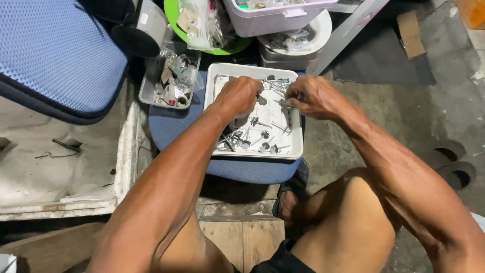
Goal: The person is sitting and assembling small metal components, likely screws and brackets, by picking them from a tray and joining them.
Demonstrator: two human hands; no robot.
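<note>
A white rectangular tray (298, 146) rests on a blue padded stool (172, 126) and holds several metal screws with washers (260, 123). My left hand (237, 96) hovers over the tray's left half, fingers curled around a screw with a round washer. My right hand (310, 96) is over the tray's far right side, its fingertips pinched on a small screw (283, 102). The two hands nearly meet above the tray's far end. My bare knees show at the bottom of the view.
A clear plastic box (169, 81) of small parts sits left of the tray. Beyond are a green plate with plastic bags (202, 25), a lilac lidded box (273, 17) and a white bowl (303, 43). A blue cushion (55, 50) lies left; sandals (452, 162) lie right.
</note>
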